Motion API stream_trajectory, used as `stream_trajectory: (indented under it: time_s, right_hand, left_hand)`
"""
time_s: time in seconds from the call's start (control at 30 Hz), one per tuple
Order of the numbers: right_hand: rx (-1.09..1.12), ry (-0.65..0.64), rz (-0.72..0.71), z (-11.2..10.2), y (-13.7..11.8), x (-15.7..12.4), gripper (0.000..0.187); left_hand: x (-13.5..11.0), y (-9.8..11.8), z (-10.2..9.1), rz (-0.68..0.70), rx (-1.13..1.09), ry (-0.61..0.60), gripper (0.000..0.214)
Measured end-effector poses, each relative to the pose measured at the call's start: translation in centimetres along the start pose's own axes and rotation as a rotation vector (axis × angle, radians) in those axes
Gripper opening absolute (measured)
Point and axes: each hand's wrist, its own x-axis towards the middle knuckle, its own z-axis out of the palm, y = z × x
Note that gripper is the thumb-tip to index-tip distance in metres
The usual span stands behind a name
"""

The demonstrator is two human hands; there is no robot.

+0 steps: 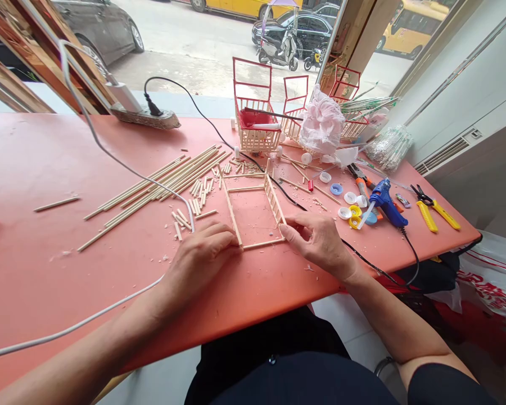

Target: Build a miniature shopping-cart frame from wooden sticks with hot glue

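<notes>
A small frame of thin wooden sticks [262, 244] rests on the orange-pink tabletop, its right side a low upright wall of short sticks. At the frame's near left corner, my left hand [204, 250] has its fingers closed on the wood. My right hand [316, 239] pinches the near right corner between thumb and fingers. Part of each corner is hidden behind the fingertips. Left of the frame lie long wooden sticks [160, 188] in a loose bundle, with several short cut pieces [200, 194] scattered beside them.
Behind the frame stand small stick-built carts [259, 126] with red handles, beside a crumpled plastic bag [322, 121]. Rightward lie bottle caps [336, 189], a blue glue gun [385, 202] and yellow-handled pliers [434, 208]. A white cable [109, 152] and a black cable [202, 109] cross the table.
</notes>
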Motion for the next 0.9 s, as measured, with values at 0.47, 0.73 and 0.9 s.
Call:
stream_trajectory:
  time_s: [0.47,0.73,0.9]
  right_hand:
    - [-0.011,-0.016,-0.004,-0.1,0.09,-0.08,0.034]
    - [0.013,-0.035,0.031,-0.34,0.08,0.05,0.032]
    - [0.022,-0.046,0.021,-0.46,0.04,0.13,0.033]
  left_hand:
    - [0.04,0.33,-0.19,-0.031,-0.002,-0.018,0.03]
    - [-0.09,0.12,-0.2,-0.037,0.024,-0.019,0.029]
    - [-0.15,-0.02,-0.46,-0.02,0.022,-0.024,0.028]
